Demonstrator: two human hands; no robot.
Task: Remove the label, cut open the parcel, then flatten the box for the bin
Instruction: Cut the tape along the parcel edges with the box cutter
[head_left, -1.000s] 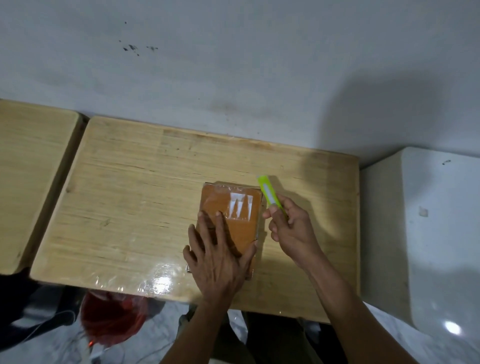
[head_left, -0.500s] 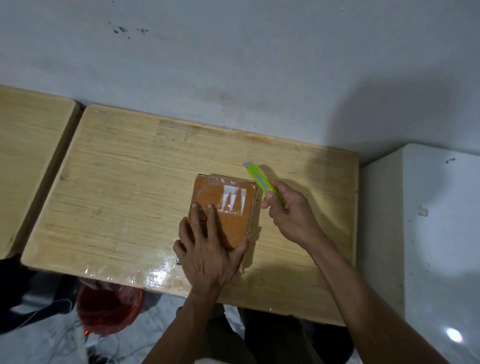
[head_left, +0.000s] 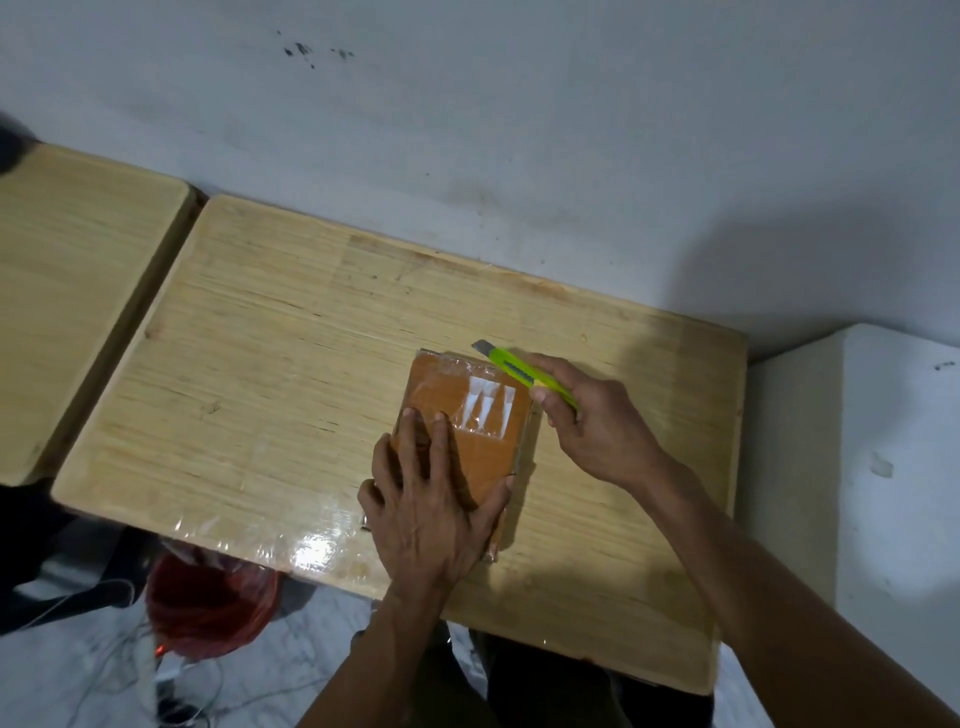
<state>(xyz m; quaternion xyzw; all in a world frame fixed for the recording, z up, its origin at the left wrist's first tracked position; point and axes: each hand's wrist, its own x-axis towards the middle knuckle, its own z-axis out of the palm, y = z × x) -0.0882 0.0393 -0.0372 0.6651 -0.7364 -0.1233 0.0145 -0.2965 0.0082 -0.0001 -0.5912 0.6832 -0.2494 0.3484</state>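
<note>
Right hand (head_left: 597, 421), fist closed around the green cutter (head_left: 524, 374), is swinging its blade leftward to the parcel (head_left: 467, 415) mid-frame while the left hand (head_left: 431, 499) is pressing flat, holding nothing, so cutting's probably starting.

Two wooden tables (head_left: 291, 374) stand against a scuffed white wall (head_left: 519, 130).
</note>
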